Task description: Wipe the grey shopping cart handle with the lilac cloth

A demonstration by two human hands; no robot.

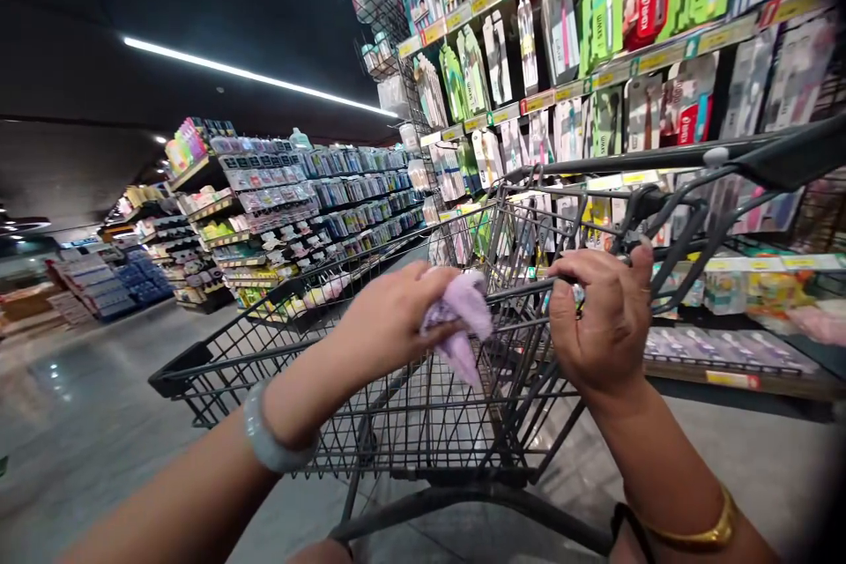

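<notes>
My left hand (pixel 393 308), with a pale bangle on its wrist, is closed around a lilac cloth (pixel 471 307). The cloth is bunched, and part of it hangs below the fingers, over the top rail of a dark wire shopping cart (pixel 423 412). To the right, my right hand (pixel 604 322) has its fingers curled over the cart's rail near the handle end. A gold bracelet circles that wrist. Through the wire mesh I see the floor.
The cart's handle bar (pixel 621 157) runs across the upper right. Behind it stands a shelf rack (pixel 548 97) of packaged toothbrushes. More stocked shelves (pixel 310 194) line the left background. Grey shiny floor (pixel 85 388) lies left of the cart.
</notes>
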